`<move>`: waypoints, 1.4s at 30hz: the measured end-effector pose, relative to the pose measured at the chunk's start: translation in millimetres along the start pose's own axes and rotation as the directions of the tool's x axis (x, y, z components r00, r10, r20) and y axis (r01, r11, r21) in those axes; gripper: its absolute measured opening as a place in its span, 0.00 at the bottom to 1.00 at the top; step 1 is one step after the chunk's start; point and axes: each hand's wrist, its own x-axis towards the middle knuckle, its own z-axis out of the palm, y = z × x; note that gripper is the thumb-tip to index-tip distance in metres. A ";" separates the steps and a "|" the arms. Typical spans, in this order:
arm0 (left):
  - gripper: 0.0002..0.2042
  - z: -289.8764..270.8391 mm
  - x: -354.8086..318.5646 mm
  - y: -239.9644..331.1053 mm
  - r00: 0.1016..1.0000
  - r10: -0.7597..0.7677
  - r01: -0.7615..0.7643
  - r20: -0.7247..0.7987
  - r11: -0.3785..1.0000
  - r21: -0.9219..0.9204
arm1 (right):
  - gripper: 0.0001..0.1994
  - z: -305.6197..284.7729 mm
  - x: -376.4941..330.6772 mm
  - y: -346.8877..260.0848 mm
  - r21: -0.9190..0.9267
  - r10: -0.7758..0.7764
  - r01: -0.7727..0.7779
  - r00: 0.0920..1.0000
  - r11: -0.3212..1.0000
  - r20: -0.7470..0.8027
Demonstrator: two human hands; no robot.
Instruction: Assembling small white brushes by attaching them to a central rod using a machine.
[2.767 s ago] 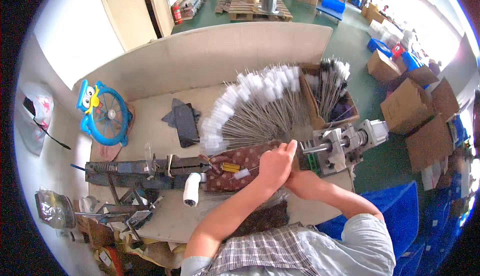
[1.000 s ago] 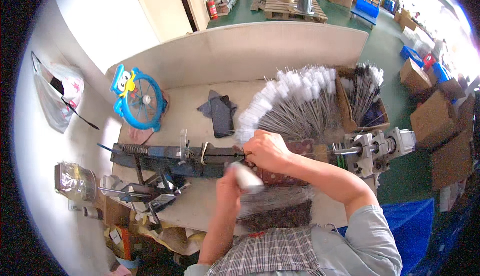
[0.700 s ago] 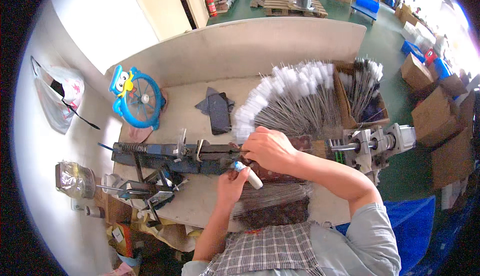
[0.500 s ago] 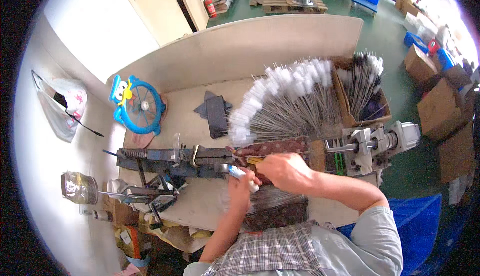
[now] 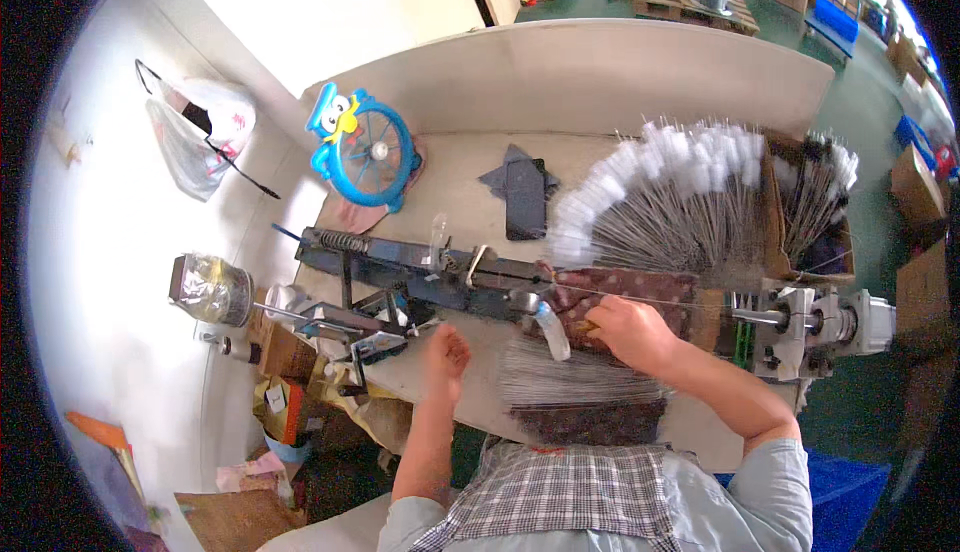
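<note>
The right hand rested over the patterned cloth pad in front of the long dark machine, its fingers curled and pressed together on a small white tube that slanted down from the machine's middle toward the person. A thin wire ran from beside that hand to the right, into the metal chuck and motor at the bench's right end. The left hand hung apart from the tube, over the bench edge just below the machine's metal frame, loosely closed with nothing visible in it; whether it pinched anything small could not be told. Just below the right hand lay a flat bundle of thin grey wires on another patterned cloth. Behind the machine, a fan of wires with white tips spread across the bench, and more of them stood in a cardboard box at the right. A dark phone on a grey cloth lay near the fan, and a blue cartoon desk fan stood at the far left. A plastic bag hung on the wall, and a glass jar sat at the left of the machine.
</note>
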 end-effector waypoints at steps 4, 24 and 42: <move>0.12 -33.9 5.6 12.1 0.982 -0.070 0.005 -0.176 0.940 -0.342 | 0.11 -2.1 4.1 -6.5 0.047 0.069 -0.073 0.995 0.996 0.079; 0.06 148.9 -76.8 -17.8 0.916 0.087 -0.037 0.391 0.990 -0.133 | 0.09 -59.4 3.0 1.6 0.048 0.214 -0.209 0.942 0.977 -0.258; 0.06 186.0 -67.6 -9.0 0.975 0.088 -0.051 0.206 0.983 -0.178 | 0.05 -52.5 26.7 3.2 -0.225 0.028 -0.097 0.956 0.970 -0.292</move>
